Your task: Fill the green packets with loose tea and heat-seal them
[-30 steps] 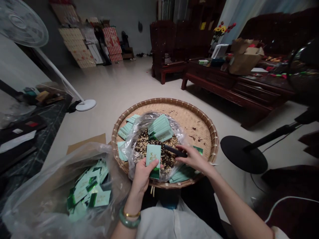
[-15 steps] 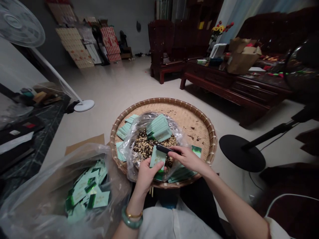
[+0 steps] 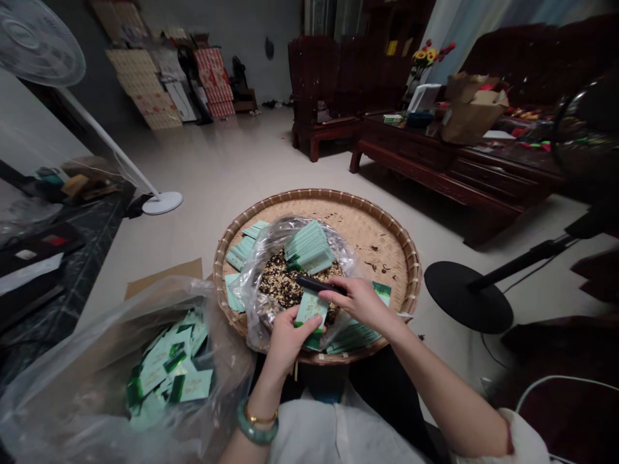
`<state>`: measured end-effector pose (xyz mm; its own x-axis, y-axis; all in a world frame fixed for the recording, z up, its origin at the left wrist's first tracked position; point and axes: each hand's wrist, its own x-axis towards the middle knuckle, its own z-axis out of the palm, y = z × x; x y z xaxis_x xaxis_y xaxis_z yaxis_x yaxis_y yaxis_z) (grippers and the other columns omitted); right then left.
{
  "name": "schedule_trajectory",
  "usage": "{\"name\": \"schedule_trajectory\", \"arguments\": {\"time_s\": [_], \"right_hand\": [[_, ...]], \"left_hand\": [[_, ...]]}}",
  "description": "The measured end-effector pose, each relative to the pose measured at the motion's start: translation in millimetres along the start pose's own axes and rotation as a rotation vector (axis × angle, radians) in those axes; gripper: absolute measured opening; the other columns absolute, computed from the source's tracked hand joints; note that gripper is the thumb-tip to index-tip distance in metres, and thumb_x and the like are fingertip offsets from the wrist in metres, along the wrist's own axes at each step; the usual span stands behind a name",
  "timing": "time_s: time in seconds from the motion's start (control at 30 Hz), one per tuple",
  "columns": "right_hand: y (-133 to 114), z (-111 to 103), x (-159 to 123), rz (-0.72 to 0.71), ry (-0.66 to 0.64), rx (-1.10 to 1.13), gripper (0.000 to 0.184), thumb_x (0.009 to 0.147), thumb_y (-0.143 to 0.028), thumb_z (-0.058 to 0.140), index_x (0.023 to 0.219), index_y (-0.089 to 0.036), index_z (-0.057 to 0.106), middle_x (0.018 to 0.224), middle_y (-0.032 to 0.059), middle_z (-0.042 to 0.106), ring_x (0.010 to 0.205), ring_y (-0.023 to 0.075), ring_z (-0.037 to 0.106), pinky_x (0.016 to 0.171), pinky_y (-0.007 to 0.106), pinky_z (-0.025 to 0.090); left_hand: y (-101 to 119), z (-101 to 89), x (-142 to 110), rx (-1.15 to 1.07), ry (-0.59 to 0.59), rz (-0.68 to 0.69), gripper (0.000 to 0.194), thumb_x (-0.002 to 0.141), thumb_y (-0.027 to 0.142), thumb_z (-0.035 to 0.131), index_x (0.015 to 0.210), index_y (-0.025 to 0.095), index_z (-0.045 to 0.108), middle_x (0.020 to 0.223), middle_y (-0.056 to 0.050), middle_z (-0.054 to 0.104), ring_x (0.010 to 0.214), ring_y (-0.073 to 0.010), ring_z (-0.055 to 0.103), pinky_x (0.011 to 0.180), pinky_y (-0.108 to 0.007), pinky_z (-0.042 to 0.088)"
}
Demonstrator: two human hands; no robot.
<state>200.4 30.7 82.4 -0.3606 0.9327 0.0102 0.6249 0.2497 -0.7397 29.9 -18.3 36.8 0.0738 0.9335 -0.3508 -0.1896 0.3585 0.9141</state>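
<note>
My left hand (image 3: pixel 291 336) grips a small pale-green packet (image 3: pixel 312 308) with gold lettering and a dark green lower end, thumb across its front. My right hand (image 3: pixel 356 299) is closed around a slim black tool (image 3: pixel 316 284), which lies across the top edge of that packet; its exact kind is unclear. Beneath both hands is a clear plastic bag (image 3: pixel 256 264) of loose dark and pale dried bits (image 3: pixel 280 281). A fanned stack of green packets (image 3: pixel 309 246) rests on those bits. All this sits in a round woven bamboo tray (image 3: pixel 358 200).
More packets (image 3: pixel 239 252) lie along the tray's left side, others (image 3: pixel 351 338) at its front right. Left of the tray, a big plastic bag (image 3: pixel 87 361) holds several packets. A white fan (image 3: pixel 162 202) and a black stand base (image 3: pixel 452 296) flank it. Behind stands a wooden table (image 3: pixel 411 148).
My right hand has brought the black tool up and leftward from beside the packet to its top edge. My left hand has shifted slightly right, tilting the packet.
</note>
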Motion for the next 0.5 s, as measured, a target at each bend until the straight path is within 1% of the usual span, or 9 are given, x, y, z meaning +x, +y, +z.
{"name": "schedule_trajectory", "arguments": {"time_s": [0.1, 0.2, 0.3, 0.43, 0.5], "right_hand": [[4.9, -0.5, 2.2, 0.010, 0.029, 0.029, 0.032, 0.083, -0.048, 0.053, 0.085, -0.019, 0.067, 0.075, 0.0013, 0.067, 0.066, 0.0159, 0.056, 0.057, 0.023, 0.034], [12.6, 0.0, 7.2, 0.026, 0.076, 0.046, 0.033, 0.082, -0.049, 0.054, 0.084, -0.018, 0.067, 0.072, 0.0009, 0.066, 0.064, 0.0151, 0.055, 0.056, 0.023, 0.034], [18.8, 1.2, 11.9, 0.034, 0.121, 0.050, 0.034, 0.082, -0.049, 0.054, 0.082, -0.017, 0.068, 0.066, -0.0001, 0.062, 0.061, 0.0138, 0.053, 0.054, 0.022, 0.033], [21.8, 2.6, 14.5, 0.044, 0.133, 0.079, 0.034, 0.082, -0.049, 0.054, 0.083, -0.018, 0.068, 0.065, -0.0006, 0.061, 0.060, 0.0134, 0.052, 0.054, 0.022, 0.032], [22.7, 3.0, 14.7, 0.053, 0.141, 0.085, 0.035, 0.081, -0.050, 0.054, 0.083, -0.018, 0.068, 0.064, -0.0006, 0.060, 0.059, 0.0136, 0.051, 0.054, 0.022, 0.032]], "left_hand": [[-0.4, -2.0, -0.1, -0.044, 0.001, 0.009, 0.041, 0.062, 0.040, 0.076, 0.089, 0.010, 0.068, 0.071, -0.005, 0.072, 0.059, -0.0172, 0.066, 0.053, -0.024, 0.053], [1.2, -4.9, -1.1, -0.067, 0.023, 0.010, 0.045, 0.063, 0.044, 0.074, 0.091, 0.010, 0.069, 0.074, -0.006, 0.072, 0.058, -0.0161, 0.065, 0.046, -0.021, 0.051], [3.1, -8.1, -2.6, -0.072, 0.030, 0.006, 0.044, 0.062, 0.045, 0.074, 0.088, 0.009, 0.070, 0.071, -0.006, 0.071, 0.057, -0.0151, 0.065, 0.042, -0.019, 0.050], [3.6, -11.1, -3.4, -0.098, 0.055, 0.005, 0.042, 0.061, 0.046, 0.075, 0.080, 0.009, 0.071, 0.067, -0.006, 0.070, 0.052, -0.0120, 0.062, 0.042, -0.018, 0.051], [3.2, -11.7, -2.9, -0.107, 0.068, 0.008, 0.042, 0.060, 0.047, 0.075, 0.077, 0.009, 0.071, 0.067, -0.006, 0.070, 0.052, -0.0124, 0.062, 0.042, -0.018, 0.051]]}}
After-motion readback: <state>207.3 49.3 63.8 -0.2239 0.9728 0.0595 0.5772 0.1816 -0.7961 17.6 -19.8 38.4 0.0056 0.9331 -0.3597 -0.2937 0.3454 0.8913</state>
